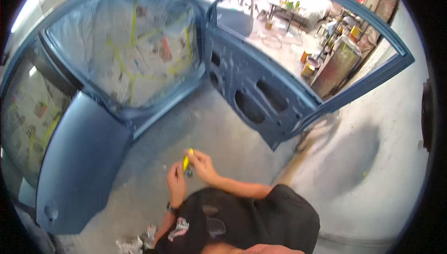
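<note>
The fingers (197,156) partly hide the yellow item (186,162), too small to identify.

One head-worn fisheye view looks down and forward: the wearer's black shirt (270,214) close at the lower edge, left hand (176,179) and right hand (203,165) below centre, blue car door (291,108) at upper right, farther off.

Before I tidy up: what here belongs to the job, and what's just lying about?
Likely the job: yellow item, between left hand and right hand; blue door; masking sheet.

Seemingly lying about: crumpled scraps; containers; green things.
</note>
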Demonstrator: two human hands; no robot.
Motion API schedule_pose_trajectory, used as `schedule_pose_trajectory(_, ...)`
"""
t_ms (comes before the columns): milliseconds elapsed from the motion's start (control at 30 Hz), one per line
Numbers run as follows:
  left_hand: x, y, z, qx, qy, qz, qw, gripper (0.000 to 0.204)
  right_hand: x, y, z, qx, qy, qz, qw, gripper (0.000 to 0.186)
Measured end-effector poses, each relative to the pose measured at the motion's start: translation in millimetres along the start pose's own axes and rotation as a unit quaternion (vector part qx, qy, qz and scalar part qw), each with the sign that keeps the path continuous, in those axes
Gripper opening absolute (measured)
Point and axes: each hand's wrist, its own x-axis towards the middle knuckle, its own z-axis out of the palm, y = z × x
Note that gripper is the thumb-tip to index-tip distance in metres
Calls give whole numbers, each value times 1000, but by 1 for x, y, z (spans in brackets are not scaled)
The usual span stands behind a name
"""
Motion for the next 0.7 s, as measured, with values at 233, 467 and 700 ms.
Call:
schedule_pose_trajectory(233,6,-33,-27,-48,102,-16,993,27,12,-9,33,95,72,-55,991,28)
schedule_pose_trajectory(467,-18,-27,-41,-293,146,-176,928,23,20,1,4,159,78,-12,984,25)
schedule_pose_trajectory(700,-21,-35,-36,-310,-25,-175,934,25,-30,4,29,-103,-120,141,977,35)
